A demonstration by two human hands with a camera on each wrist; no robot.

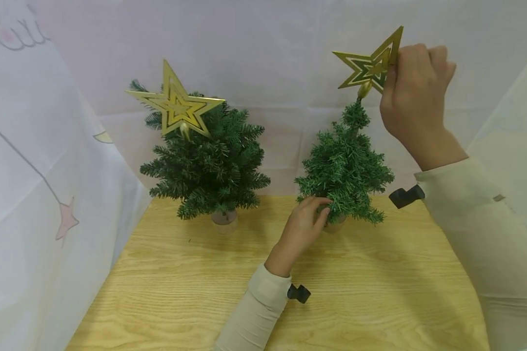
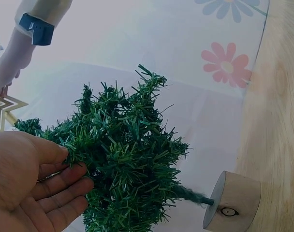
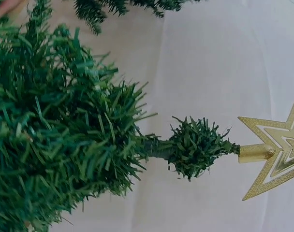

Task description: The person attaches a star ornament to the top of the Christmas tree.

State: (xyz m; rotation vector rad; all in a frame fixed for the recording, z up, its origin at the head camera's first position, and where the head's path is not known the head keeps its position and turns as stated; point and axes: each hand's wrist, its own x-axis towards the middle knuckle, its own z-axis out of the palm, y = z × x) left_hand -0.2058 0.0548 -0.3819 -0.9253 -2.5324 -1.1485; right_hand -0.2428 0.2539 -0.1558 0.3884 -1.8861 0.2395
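Observation:
My right hand [image 1: 421,85] pinches one point of a gold tree-topper star [image 1: 371,69] above the right-hand Christmas tree [image 1: 344,165]. In the right wrist view the star's sleeve [image 3: 256,152] fits over the tip of the treetop [image 3: 195,147]; the right hand is almost wholly out of that view. My left hand [image 1: 305,222] is low on the same tree's left side. Its thumb and forefinger pinch needles at a branch end [image 2: 77,147], while the other fingers are loosely bent. The tree's round wooden base [image 2: 234,203] shows in the left wrist view.
To the left stands a fuller, darker Christmas tree [image 1: 211,165] in a pale base [image 1: 225,222], topped by another gold star [image 1: 177,107]. Both trees stand near the back edge of a wooden table [image 1: 171,287]. Printed pale cloth [image 1: 281,53] hangs behind and at the sides.

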